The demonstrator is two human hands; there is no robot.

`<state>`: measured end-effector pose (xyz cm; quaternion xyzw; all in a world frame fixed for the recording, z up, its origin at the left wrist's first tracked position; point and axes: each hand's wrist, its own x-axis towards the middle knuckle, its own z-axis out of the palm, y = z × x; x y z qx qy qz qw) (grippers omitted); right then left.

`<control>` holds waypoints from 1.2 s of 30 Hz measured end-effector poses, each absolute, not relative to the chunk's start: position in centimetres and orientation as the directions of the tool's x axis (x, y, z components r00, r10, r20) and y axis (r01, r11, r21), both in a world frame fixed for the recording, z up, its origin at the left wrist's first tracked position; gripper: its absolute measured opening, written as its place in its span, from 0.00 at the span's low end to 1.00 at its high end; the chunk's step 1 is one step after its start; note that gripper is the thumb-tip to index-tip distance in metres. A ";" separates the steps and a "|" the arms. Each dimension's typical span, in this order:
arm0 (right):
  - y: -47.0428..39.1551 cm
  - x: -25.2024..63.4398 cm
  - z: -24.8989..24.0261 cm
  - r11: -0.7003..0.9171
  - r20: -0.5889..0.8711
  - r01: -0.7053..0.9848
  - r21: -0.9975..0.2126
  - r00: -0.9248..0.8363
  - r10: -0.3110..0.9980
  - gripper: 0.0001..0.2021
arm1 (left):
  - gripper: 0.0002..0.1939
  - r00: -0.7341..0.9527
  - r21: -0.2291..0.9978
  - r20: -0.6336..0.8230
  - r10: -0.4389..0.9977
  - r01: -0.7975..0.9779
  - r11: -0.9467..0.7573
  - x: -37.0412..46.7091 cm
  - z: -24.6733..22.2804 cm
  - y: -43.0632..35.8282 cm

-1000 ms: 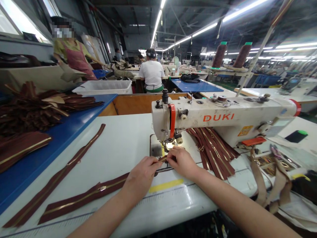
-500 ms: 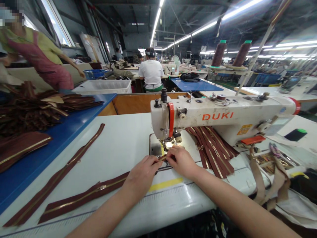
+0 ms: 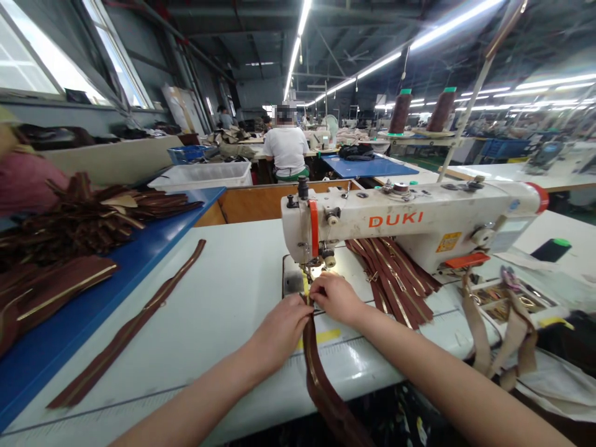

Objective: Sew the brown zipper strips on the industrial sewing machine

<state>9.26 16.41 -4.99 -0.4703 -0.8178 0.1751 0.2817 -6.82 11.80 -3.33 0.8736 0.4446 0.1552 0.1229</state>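
Observation:
A brown zipper [image 3: 319, 372] with gold teeth runs from under the sewing machine's needle area toward me and hangs over the table's front edge. My left hand [image 3: 286, 323] pinches its upper end from the left. Close against it, my right hand [image 3: 338, 299] has its fingers closed at the same end, just in front of the presser foot. The white sewing machine [image 3: 395, 220] stands behind both hands; its lamp lights the needle plate. Another brown zipper [image 3: 135, 323] lies slantwise on the table to the left. Several zippers [image 3: 393, 279] lie fanned out under the machine arm.
Piles of brown zippers [image 3: 79, 217] cover the blue table [image 3: 153, 248] at left. An open tray [image 3: 512, 301] of small parts, beige strips [image 3: 496, 354] and a dark thread cone [image 3: 552, 249] are at right. One person [image 3: 285, 149] sits ahead; another person [image 3: 28, 177] is at the left edge.
The zipper in my hands has swung from lying leftward across the table to pointing toward me, over the front edge. The person at left has moved mostly out of view.

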 end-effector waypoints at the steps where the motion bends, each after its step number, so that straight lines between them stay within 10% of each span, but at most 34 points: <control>1: 16.4 9.2 -5.0 0.492 0.295 0.675 -0.550 -0.394 0.870 0.05 | 0.12 0.556 0.339 0.173 0.813 0.742 -0.579 -6.8 -3.5 11.6; 15: 16.6 9.1 -5.3 0.491 0.302 0.692 -0.529 -0.387 0.871 0.06 | 0.17 0.805 -0.200 0.194 0.561 0.592 -0.780 -8.0 -5.0 11.7; 36: 14.7 11.8 -5.7 0.730 0.447 0.609 -0.309 -0.585 0.677 0.09 | 0.15 0.654 0.017 0.292 0.698 0.726 -0.688 -7.3 -5.3 13.8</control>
